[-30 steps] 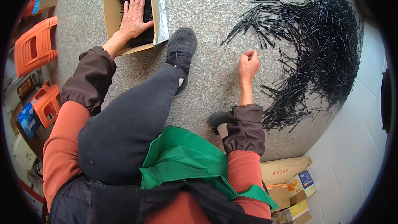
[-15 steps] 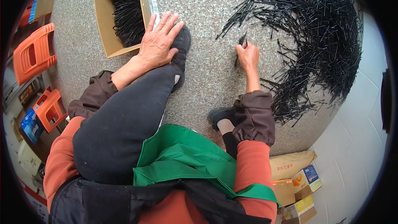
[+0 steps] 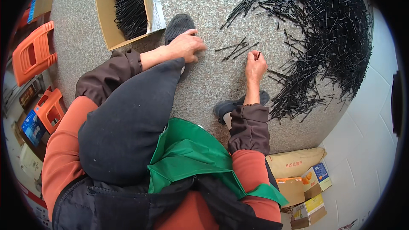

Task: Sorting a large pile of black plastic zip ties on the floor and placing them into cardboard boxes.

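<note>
My right hand (image 3: 255,67) is closed in a pinch over the floor, with the dark end of a thin black stick (image 3: 258,54) showing at its fingertips. Just ahead and to its left, several loose black sticks (image 3: 234,50) lie scattered. My left hand (image 3: 187,47) hangs beside my shoe (image 3: 180,24), fingers apart and slightly blurred, holding nothing. Beyond it, an open cardboard box (image 3: 101,10) contains a bundle of similar black sticks (image 3: 130,12), mostly lined up. A large tangled pile of these sticks (image 3: 336,30) spreads over the floor at the right.
Speckled floor (image 3: 191,102) lies between box and pile. Orange plastic stools (image 3: 35,53) stand at the left. A tan sack (image 3: 296,162) and small cartons (image 3: 309,211) sit at the lower right against a pale wall (image 3: 362,145). A green apron (image 3: 191,155) covers my lap.
My left hand has left the box's side and moved right and nearer. Several sticks now lie loose ahead of my right hand, where a small bunch was in its fingers before.
</note>
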Tool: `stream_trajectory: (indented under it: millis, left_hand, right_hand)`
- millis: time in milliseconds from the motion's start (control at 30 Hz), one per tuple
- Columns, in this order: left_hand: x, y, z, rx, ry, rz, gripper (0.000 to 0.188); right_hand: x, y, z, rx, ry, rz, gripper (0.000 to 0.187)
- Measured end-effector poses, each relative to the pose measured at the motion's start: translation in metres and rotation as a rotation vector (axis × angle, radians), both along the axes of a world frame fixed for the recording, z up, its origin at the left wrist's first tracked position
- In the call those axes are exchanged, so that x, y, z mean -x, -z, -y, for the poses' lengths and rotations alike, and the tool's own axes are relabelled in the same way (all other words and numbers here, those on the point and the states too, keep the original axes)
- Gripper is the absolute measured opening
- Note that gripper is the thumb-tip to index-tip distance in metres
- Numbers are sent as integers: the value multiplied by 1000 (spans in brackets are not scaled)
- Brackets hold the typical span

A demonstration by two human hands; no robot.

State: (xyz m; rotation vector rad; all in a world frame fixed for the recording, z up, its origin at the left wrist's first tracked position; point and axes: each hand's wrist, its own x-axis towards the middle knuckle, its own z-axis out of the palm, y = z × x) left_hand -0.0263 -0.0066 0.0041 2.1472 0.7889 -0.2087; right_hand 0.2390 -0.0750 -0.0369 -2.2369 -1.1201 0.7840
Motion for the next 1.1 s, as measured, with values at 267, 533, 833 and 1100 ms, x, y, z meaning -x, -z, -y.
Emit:
stream_trajectory:
  millis: [267,533,833,1100]
  left_hand:
    - [-3,14,2,-52,-181,100,29]
    - [-2,16,3,-92,-236,184,22]
    - [-1,20,7,-85,-293,224,19]
    - [-1,24,7,-88,-312,222,18]
  right_hand:
    - [-14,10,-27,245,7,41,25]
    - [23,11,-15,205,24,17,24]
    - [24,-13,-12,58,-238,85,12]
    - [30,9,-18,166,-131,186,37]
